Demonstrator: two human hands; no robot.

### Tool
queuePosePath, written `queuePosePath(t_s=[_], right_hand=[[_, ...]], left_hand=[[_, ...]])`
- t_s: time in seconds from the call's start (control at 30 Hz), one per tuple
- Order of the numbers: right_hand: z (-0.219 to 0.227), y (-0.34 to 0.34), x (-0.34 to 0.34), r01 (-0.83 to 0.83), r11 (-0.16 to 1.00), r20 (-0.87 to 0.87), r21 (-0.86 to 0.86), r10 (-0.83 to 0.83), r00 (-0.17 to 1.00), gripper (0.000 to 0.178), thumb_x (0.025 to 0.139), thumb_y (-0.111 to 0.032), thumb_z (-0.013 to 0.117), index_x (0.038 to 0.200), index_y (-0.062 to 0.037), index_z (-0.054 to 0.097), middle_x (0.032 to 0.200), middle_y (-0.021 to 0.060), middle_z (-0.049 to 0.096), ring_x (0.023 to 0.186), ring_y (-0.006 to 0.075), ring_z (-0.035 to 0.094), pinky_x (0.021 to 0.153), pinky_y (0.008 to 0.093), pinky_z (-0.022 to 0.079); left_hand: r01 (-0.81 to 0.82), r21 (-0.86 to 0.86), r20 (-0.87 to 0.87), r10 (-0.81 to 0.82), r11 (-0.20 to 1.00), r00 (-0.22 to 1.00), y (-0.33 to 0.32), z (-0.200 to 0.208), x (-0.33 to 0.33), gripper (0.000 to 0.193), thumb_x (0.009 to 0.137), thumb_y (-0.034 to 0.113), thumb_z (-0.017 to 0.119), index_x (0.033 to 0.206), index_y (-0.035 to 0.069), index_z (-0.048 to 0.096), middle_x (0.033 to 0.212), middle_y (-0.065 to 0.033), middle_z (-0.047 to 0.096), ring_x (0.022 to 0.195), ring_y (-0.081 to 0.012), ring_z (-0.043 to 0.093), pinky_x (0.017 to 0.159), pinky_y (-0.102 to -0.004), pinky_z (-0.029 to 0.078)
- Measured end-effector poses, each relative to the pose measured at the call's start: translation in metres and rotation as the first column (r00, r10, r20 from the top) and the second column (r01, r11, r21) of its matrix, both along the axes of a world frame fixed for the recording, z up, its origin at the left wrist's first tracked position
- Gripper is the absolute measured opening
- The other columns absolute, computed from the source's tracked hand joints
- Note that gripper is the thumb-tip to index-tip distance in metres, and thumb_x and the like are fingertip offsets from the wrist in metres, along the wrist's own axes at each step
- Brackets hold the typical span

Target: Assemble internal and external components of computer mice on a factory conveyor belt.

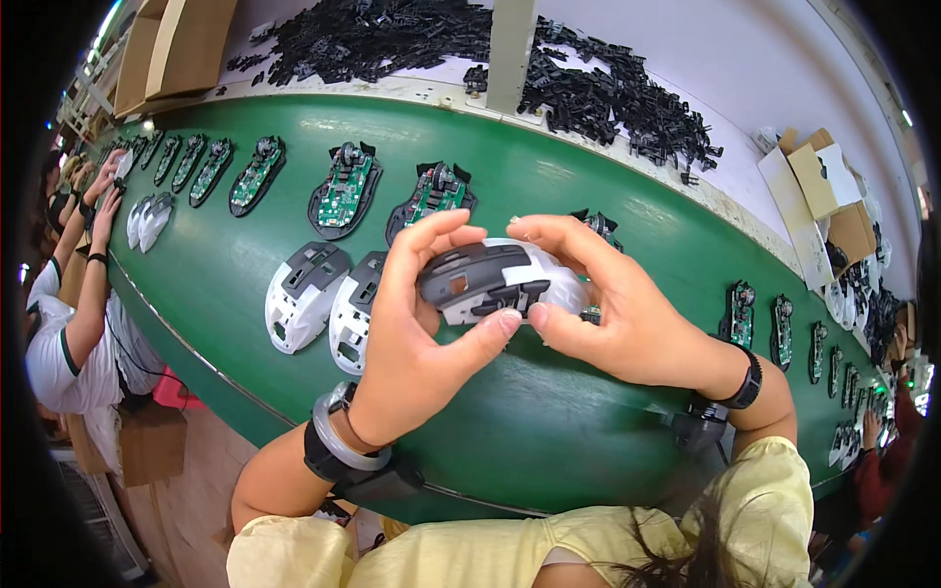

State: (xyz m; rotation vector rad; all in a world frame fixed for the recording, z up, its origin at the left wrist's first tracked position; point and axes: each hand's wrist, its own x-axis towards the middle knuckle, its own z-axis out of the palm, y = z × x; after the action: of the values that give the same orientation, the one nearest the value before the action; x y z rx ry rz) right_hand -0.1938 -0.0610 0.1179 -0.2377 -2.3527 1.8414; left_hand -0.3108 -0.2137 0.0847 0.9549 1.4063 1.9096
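Observation:
A white and dark grey computer mouse shell (495, 277) is held up over the green work surface, gripped from both sides. My left hand (421, 304) wraps its left end, with the thumb pressed on the near side by a black side-button piece (510, 296). Around the right, white end curl the fingers of my right hand (618, 304), its thumb close to the left thumb. Two more mouse top shells, one (306, 294) and another (355, 312), lie left of my left hand. Behind my hands sits a mouse base with a green circuit board (434, 194).
Mouse bases with boards line the green table (529, 421), including one (345, 188) at left and one (741, 314) at right. Heaped black plastic parts (382, 39) cover the back ledge. Cardboard boxes (181, 49) stand there too. A co-worker's arms (93, 265) reach in at far left.

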Motion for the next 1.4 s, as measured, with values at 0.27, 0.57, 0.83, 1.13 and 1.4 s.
queuePosePath(t_s=[0.27, 0.57, 0.83, 1.13, 1.4], right_hand=[[-0.008, -0.012, 0.039, 0.137, 0.869, -0.205, 0.476, -0.042, 0.978, 0.063, 0.075, -0.012, 0.065, 0.129, 0.0016, 0.035, 0.114, 0.0219, 0.047, 0.104, 0.0360, 0.050, 0.090, 0.0397, 0.043], [0.018, -0.031, 0.212, 0.398, 0.381, 0.131, 0.834, -0.838, 0.529, 0.062, 0.076, -0.014, 0.069, 0.129, -0.0001, 0.040, 0.116, 0.0222, 0.048, 0.106, 0.0380, 0.052, 0.088, 0.0412, 0.045], [0.009, 0.144, 0.105, 0.448, 0.390, -0.063, 0.804, -0.694, 0.717, 0.038, 0.086, -0.027, 0.062, 0.107, 0.0040, 0.058, 0.094, 0.0252, 0.062, 0.094, 0.0365, 0.060, 0.083, 0.0406, 0.047], [-0.054, 0.228, 0.041, 0.399, 0.329, -0.086, 0.856, -0.670, 0.737, 0.019, 0.073, -0.016, 0.065, 0.079, 0.0018, 0.061, 0.078, 0.0224, 0.064, 0.079, 0.0384, 0.062, 0.072, 0.0438, 0.049], [0.033, 0.081, 0.032, 0.369, 0.730, -0.277, 0.575, -0.250, 0.928, 0.015, 0.071, -0.001, 0.073, 0.082, -0.0017, 0.062, 0.080, 0.0059, 0.057, 0.073, 0.0146, 0.058, 0.063, 0.0267, 0.047]], left_hand=[[0.112, -0.133, -0.348, -0.152, 0.985, 0.925, -0.006, 0.001, 0.005, 0.094, 0.065, 0.011, 0.080, 0.141, 0.005, 0.025, 0.128, -0.0139, 0.042, 0.116, -0.0246, 0.049, 0.096, -0.0373, 0.041], [0.007, -0.226, -0.540, -0.132, 0.974, 0.831, -0.003, 0.007, 0.005, 0.071, 0.071, 0.012, 0.075, 0.133, 0.007, 0.041, 0.136, -0.0147, 0.042, 0.121, -0.0285, 0.045, 0.091, -0.0389, 0.042], [-0.292, -0.251, -0.919, -0.133, 0.923, 0.370, -0.038, 0.051, 0.020, 0.059, 0.068, 0.008, 0.073, 0.122, 0.006, 0.051, 0.135, -0.0182, 0.041, 0.125, -0.0397, 0.038, 0.102, -0.0480, 0.033], [-0.384, -0.412, -0.877, -0.245, 0.826, 0.414, -0.070, 0.004, -0.018, 0.051, 0.071, 0.001, 0.067, 0.121, 0.004, 0.053, 0.137, -0.0176, 0.042, 0.126, -0.0390, 0.040, 0.103, -0.0452, 0.034], [0.197, 0.032, 0.584, -0.178, 0.980, 0.792, -0.037, 0.041, -0.032, 0.042, 0.094, 0.023, 0.043, 0.128, -0.001, 0.044, 0.130, -0.0150, 0.051, 0.114, -0.0264, 0.055, 0.094, -0.0380, 0.047]])
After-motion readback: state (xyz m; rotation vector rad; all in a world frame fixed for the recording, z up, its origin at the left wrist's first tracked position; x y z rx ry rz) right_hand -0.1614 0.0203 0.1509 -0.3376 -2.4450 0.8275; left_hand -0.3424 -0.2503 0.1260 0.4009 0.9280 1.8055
